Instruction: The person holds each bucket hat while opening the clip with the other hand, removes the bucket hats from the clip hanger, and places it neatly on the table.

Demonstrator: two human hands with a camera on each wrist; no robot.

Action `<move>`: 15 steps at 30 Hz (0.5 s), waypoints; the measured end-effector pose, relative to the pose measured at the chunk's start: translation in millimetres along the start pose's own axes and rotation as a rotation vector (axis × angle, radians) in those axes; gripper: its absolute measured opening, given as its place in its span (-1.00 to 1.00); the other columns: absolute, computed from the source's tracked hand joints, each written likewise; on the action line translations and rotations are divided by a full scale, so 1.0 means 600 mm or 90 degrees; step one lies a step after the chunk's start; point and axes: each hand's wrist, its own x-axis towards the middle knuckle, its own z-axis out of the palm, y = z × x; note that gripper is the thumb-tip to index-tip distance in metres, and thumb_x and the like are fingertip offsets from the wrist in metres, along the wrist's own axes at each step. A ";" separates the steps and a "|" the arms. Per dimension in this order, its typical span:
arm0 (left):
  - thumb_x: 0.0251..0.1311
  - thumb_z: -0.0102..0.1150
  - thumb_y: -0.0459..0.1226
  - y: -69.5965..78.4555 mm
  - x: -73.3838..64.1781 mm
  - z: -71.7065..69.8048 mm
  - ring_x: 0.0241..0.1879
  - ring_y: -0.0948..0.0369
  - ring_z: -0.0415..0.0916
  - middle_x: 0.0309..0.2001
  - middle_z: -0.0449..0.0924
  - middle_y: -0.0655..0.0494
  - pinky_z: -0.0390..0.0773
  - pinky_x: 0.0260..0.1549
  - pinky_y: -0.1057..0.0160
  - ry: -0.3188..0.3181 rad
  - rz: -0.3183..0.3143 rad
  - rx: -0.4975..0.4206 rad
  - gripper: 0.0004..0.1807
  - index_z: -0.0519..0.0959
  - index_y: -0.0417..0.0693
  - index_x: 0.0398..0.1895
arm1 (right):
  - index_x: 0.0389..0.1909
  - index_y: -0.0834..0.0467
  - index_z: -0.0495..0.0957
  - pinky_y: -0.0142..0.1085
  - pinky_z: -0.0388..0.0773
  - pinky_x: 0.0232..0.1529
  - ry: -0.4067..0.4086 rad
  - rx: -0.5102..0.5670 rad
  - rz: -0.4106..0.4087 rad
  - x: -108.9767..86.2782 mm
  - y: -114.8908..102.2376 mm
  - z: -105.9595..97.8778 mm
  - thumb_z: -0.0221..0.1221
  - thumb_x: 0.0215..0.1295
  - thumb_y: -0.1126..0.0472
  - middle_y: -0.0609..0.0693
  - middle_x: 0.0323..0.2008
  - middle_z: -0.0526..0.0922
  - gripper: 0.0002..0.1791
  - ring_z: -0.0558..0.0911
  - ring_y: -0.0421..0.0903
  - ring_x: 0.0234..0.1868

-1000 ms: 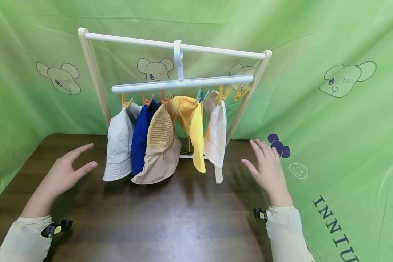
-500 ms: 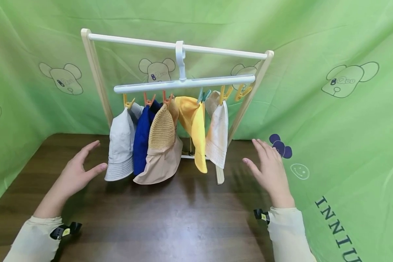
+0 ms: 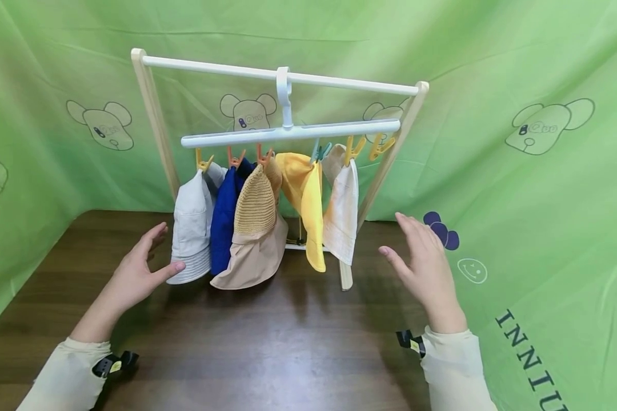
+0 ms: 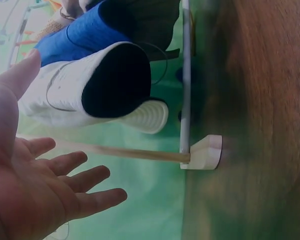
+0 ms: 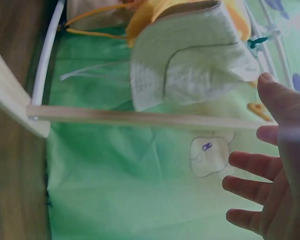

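Several hats hang by clips under a white hanger (image 3: 247,136). From left they are a pale grey bucket hat (image 3: 191,222), a blue hat (image 3: 222,228), a beige hat with a knitted crown (image 3: 254,200), a yellow hat (image 3: 315,222) and a whitish hat (image 3: 343,211). My left hand (image 3: 133,274) is beside the pale grey hat, thumb and fingers spread; its thumb overlaps the brim in the head view. The left wrist view shows its thumb (image 4: 26,72) apart from the fingers. My right hand (image 3: 425,271), holding nothing, hovers right of the whitish hat, fingers extended.
The hanger hooks onto the white top rail (image 3: 349,81) of a wooden-legged rack (image 3: 156,123). A yellow clip (image 3: 380,147) at the hanger's right end holds nothing. The rack stands on a dark wooden table (image 3: 283,342), before a green printed curtain (image 3: 468,45).
My left hand has moved right, up to the pale grey hat. The right hand has stayed almost in place. The head view has shifted slightly.
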 end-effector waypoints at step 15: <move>0.25 0.44 -0.04 0.022 -0.006 0.012 0.42 -0.31 0.26 0.47 0.26 -0.36 0.33 0.26 -0.39 0.025 -0.028 -0.003 0.00 0.09 -0.22 0.58 | 0.46 0.17 0.38 0.06 0.19 0.50 0.075 0.057 -0.092 0.036 -0.081 -0.007 0.02 0.44 -0.40 0.27 0.29 0.55 -0.15 0.48 0.26 0.33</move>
